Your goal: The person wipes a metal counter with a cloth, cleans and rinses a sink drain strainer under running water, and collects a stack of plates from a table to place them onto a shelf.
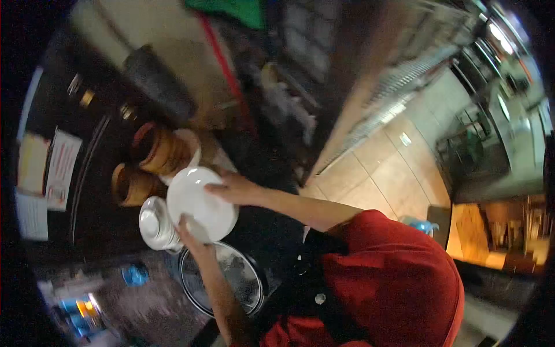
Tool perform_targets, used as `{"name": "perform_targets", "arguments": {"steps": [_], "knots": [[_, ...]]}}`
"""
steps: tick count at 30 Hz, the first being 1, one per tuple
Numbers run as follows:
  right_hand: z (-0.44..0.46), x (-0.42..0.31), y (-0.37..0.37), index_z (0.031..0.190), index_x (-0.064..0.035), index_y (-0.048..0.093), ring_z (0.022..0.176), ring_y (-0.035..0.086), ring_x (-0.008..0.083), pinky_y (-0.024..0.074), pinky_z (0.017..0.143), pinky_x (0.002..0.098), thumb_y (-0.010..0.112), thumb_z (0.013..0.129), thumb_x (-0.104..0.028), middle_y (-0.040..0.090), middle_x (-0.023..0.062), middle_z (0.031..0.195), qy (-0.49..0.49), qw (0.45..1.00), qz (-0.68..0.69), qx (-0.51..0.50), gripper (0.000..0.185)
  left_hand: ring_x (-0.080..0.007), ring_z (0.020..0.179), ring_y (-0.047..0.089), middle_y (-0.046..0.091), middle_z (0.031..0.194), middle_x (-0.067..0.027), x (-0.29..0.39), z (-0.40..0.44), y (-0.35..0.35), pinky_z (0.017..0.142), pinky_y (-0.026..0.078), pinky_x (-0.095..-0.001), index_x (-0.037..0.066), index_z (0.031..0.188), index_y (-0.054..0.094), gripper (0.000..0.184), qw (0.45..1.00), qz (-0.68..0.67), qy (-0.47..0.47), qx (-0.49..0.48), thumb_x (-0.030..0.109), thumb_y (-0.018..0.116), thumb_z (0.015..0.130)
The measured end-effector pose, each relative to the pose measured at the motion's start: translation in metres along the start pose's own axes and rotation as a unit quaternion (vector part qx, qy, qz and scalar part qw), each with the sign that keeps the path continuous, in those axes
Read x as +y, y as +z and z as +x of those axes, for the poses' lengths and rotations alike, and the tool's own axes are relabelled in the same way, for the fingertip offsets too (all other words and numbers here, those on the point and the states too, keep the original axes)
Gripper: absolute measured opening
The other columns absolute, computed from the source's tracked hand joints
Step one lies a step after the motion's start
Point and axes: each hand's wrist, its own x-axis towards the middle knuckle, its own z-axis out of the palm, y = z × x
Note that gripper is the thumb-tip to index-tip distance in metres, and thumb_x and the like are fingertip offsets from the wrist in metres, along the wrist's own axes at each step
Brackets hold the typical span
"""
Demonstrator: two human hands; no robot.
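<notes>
A white round plate, tilted toward me, is held between both hands. My right hand is closed on its upper right edge, with fingers lying over the top face. On the lower edge, my left hand is closed with its fingertips on the rim. Whether more plates lie beneath this one, I cannot tell. Close to the left of the plate is a stack of white bowls. Below the plate is a round dark thing with a pale metal rim, partly hidden by my left forearm.
Brown round containers stand beyond the bowls. Papers hang on the dark surface at left. Blurred blue items lie at lower left. A tiled floor stretches to the right, near a lit wooden shelf.
</notes>
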Motion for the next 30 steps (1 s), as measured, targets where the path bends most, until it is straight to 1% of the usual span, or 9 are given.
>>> {"name": "perform_targets", "arguments": {"steps": [1, 2, 4, 6, 7, 12, 21, 25, 30], "knots": [[-0.009, 0.007, 0.006, 0.125, 0.0011, 0.041, 0.098, 0.058, 0.0311, 0.0450, 0.085, 0.0347, 0.051, 0.085, -0.047, 0.058, 0.0246, 0.104, -0.061, 0.996, -0.029, 0.053, 0.064, -0.0305, 0.120, 0.036, 0.036, 0.128, -0.0150, -0.028, 0.007, -0.031, 0.097, 0.036, -0.0458, 0.004, 0.127, 0.038, 0.056, 0.974, 0.130, 0.157, -0.096, 0.038, 0.048, 0.084], [-0.021, 0.011, 0.006, 0.128, 0.0016, 0.035, 0.099, 0.058, 0.0317, 0.0446, 0.086, 0.0349, 0.050, 0.085, -0.046, 0.057, 0.0247, 0.105, -0.071, 0.997, 0.012, 0.033, 0.066, -0.0313, 0.122, 0.035, 0.034, 0.132, -0.0164, 0.003, -0.017, -0.001, 0.098, 0.035, -0.0456, 0.003, 0.127, 0.039, 0.060, 0.998, -0.049, -0.009, -0.026, 0.043, 0.048, 0.084], [-0.055, 0.017, -0.004, 0.132, 0.0017, 0.028, 0.101, 0.056, 0.0315, 0.0433, 0.088, 0.0349, 0.051, 0.086, -0.045, 0.056, 0.0242, 0.110, -0.073, 0.993, 0.092, 0.011, 0.069, -0.0339, 0.120, 0.037, 0.037, 0.131, -0.0168, 0.004, -0.035, -0.010, 0.100, 0.032, -0.0442, 0.000, 0.129, 0.036, 0.059, 0.996, 0.042, 0.047, -0.066, 0.038, 0.045, 0.086], [-0.096, 0.025, -0.011, 0.133, 0.0004, 0.026, 0.104, 0.055, 0.0303, 0.0418, 0.090, 0.0344, 0.050, 0.086, -0.044, 0.054, 0.0231, 0.114, -0.063, 0.987, 0.144, 0.039, 0.070, -0.0315, 0.117, 0.041, 0.040, 0.128, -0.0183, 0.031, -0.069, 0.011, 0.095, 0.037, -0.0437, -0.002, 0.128, 0.036, 0.057, 0.996, 0.075, -0.027, -0.033, 0.029, 0.052, 0.083], [-0.115, 0.031, -0.016, 0.134, -0.0005, 0.025, 0.105, 0.054, 0.0299, 0.0415, 0.091, 0.0340, 0.050, 0.086, -0.044, 0.053, 0.0226, 0.115, -0.063, 0.983, 0.156, 0.073, 0.069, -0.0311, 0.114, 0.043, 0.040, 0.127, -0.0179, 0.031, -0.089, 0.016, 0.090, 0.041, -0.0435, -0.003, 0.129, 0.035, 0.063, 0.982, 0.151, 0.052, -0.097, 0.032, 0.057, 0.081], [-0.207, 0.081, -0.075, 0.132, -0.0013, 0.029, 0.107, 0.052, 0.0282, 0.0401, 0.092, 0.0335, 0.051, 0.086, -0.043, 0.051, 0.0211, 0.118, -0.008, 0.963, 0.253, 0.097, 0.066, -0.0306, 0.113, 0.045, 0.040, 0.129, -0.0182, 0.007, -0.154, 0.085, 0.091, 0.040, -0.0410, 0.004, 0.134, 0.030, 0.064, 0.983, 0.097, -0.097, -0.124, 0.033, 0.055, 0.084], [-0.440, 0.149, -0.281, 0.134, 0.0002, 0.026, 0.116, 0.043, 0.0249, 0.0353, 0.097, 0.0344, 0.052, 0.087, -0.044, 0.044, 0.0180, 0.126, -0.019, 0.923, 0.254, 0.288, 0.070, -0.0312, 0.114, 0.046, 0.039, 0.129, -0.0182, -0.034, -0.344, 0.327, 0.091, 0.042, -0.0401, 0.006, 0.134, 0.029, 0.056, 0.927, 0.111, -0.113, -0.340, 0.030, 0.050, 0.088], [-0.532, 0.199, -0.368, 0.133, 0.0020, 0.027, 0.113, 0.046, 0.0252, 0.0382, 0.094, 0.0327, 0.052, 0.086, -0.044, 0.047, 0.0209, 0.122, -0.071, 0.863, 0.216, 0.451, 0.071, -0.0318, 0.112, 0.047, 0.038, 0.130, -0.0184, -0.063, -0.431, 0.443, 0.089, 0.044, -0.0402, 0.005, 0.134, 0.026, 0.054, 0.887, 0.071, -0.159, -0.428, 0.029, 0.048, 0.090], [-0.645, 0.232, -0.457, 0.132, 0.0015, 0.028, 0.114, 0.045, 0.0238, 0.0365, 0.095, 0.0329, 0.049, 0.088, -0.044, 0.044, 0.0204, 0.125, -0.012, 0.784, 0.257, 0.565, 0.067, -0.0288, 0.108, 0.051, 0.045, 0.123, -0.0169, -0.104, -0.520, 0.580, 0.085, 0.047, -0.0393, 0.005, 0.131, 0.030, 0.053, 0.792, 0.071, -0.157, -0.585, 0.028, 0.051, 0.089]]}}
